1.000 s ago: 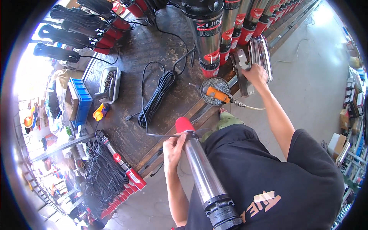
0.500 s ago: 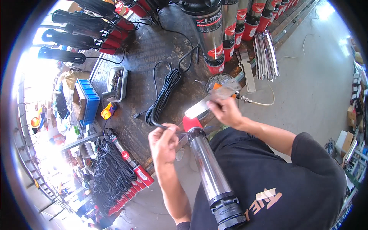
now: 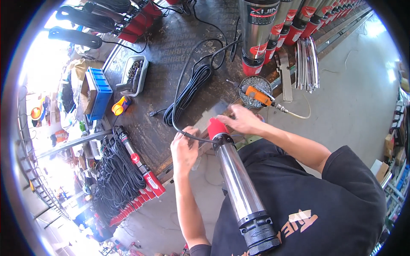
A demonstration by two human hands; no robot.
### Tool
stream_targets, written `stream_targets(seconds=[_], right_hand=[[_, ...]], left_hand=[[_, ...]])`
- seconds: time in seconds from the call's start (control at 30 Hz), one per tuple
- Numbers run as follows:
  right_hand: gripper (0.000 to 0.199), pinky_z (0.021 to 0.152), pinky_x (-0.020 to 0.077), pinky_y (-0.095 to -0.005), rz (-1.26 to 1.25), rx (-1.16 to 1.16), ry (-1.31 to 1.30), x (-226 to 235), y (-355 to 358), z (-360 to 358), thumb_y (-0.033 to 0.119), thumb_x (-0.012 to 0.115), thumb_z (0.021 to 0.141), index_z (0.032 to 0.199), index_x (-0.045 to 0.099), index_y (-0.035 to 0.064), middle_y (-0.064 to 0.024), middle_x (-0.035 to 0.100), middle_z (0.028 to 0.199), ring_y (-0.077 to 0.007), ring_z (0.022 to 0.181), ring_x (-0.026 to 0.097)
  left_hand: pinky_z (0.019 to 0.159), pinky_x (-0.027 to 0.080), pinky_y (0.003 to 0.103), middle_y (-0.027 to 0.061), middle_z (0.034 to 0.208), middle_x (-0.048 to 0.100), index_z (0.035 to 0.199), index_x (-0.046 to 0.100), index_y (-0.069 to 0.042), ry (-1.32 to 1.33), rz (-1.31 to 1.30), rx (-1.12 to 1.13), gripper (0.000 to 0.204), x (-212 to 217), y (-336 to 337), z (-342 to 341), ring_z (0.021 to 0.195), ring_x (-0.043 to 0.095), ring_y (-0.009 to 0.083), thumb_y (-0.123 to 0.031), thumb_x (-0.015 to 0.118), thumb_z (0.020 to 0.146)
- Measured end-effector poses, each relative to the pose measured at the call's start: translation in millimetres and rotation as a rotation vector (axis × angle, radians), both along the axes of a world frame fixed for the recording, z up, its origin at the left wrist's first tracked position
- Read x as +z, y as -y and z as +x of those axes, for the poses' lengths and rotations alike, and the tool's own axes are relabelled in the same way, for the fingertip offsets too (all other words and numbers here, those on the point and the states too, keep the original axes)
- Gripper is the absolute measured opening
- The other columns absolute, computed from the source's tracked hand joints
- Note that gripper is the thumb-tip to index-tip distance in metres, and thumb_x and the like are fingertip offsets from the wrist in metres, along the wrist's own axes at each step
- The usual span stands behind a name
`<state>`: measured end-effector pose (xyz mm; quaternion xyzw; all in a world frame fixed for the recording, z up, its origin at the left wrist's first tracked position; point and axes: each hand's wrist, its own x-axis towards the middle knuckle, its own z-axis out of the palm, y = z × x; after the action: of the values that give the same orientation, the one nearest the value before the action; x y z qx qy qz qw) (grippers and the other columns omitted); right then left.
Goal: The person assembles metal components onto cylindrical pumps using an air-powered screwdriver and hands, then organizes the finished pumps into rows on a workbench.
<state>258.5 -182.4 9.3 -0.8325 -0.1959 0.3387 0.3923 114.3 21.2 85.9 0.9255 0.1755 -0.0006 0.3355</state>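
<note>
While our left hand (image 3: 184,150) pinches the black cable (image 3: 188,91) where it meets the red cap (image 3: 216,126) of the steel pump (image 3: 239,187) lying against our body, our right hand (image 3: 243,120) presses a flat metal strip (image 3: 212,114) onto that cap, fingers closed over it. We judge the strip could slip or nip the cable, since the round pump may roll off the workbench (image 3: 171,42) edge.

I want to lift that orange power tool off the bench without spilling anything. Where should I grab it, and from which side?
Probably by the orange body, from above. It lies flat across the round bowl of small parts, so its top and sides are free. A hose trails off its right end toward the floor, and the right hand is just below it, so avoid those sides.
</note>
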Motion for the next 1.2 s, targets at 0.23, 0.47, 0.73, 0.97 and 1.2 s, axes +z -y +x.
stream_targets(seconds=[0.23,0.47,0.73,0.97,1.2], right_hand=[[0.030,0.078,0.0524,-0.0392,0.531,0.447,0.042,-7.1,48.9,9.4,0.016,0.066,0.095,0.125,0.070,0.0094,-0.0131,0.069,0.096,-0.0277,0.090,0.067],[0.032,0.076,0.0508,-0.0378,0.587,0.408,0.066,-9.9,51.9,-5.5,0.020,0.066,0.097,0.127,0.069,0.0100,-0.0123,0.065,0.096,-0.0279,0.088,0.065],[0.033,0.073,0.0543,-0.0374,0.574,0.428,-0.048,0.1,55.7,-9.5,0.023,0.061,0.101,0.131,0.067,0.0123,-0.0144,0.063,0.091,-0.0267,0.083,0.068],[0.038,0.084,0.0492,-0.0369,0.468,0.464,-0.029,12.0,68.1,-12.0,0.019,0.060,0.100,0.138,0.063,0.0151,-0.0108,0.064,0.099,-0.0276,0.092,0.060],[0.066,0.098,0.0480,-0.0454,0.413,0.562,0.362,26.2,70.4,-26.1,0.010,0.070,0.077,0.140,0.054,0.0023,-0.0181,0.060,0.125,-0.0353,0.114,0.056]], left_hand=[[0.101,0.047,0.042,0.0142,0.127,0.067,0.118,0.069,-0.005,-0.158,-0.176,-0.248,0.042,26.9,16.6,-4.3,0.118,0.061,0.0352,0.003,0.063,0.077],[0.112,0.039,0.044,0.0160,0.137,0.061,0.128,0.063,-0.002,-0.155,-0.049,-0.318,0.059,40.2,42.5,-14.0,0.129,0.053,0.0376,0.007,0.060,0.070],[0.112,0.039,0.045,0.0171,0.138,0.061,0.131,0.060,0.002,-0.122,-0.031,-0.272,0.061,34.6,51.4,-27.2,0.129,0.052,0.0386,0.004,0.065,0.070],[0.114,0.034,0.049,0.0190,0.139,0.057,0.141,0.050,0.000,-0.077,-0.032,-0.221,0.076,31.9,70.0,-32.5,0.133,0.047,0.0402,-0.006,0.074,0.068],[0.114,0.035,0.052,0.0248,0.130,0.061,0.135,0.052,0.007,0.195,0.267,-0.178,0.062,-4.6,86.2,-35.4,0.125,0.056,0.0426,-0.004,0.070,0.077]])
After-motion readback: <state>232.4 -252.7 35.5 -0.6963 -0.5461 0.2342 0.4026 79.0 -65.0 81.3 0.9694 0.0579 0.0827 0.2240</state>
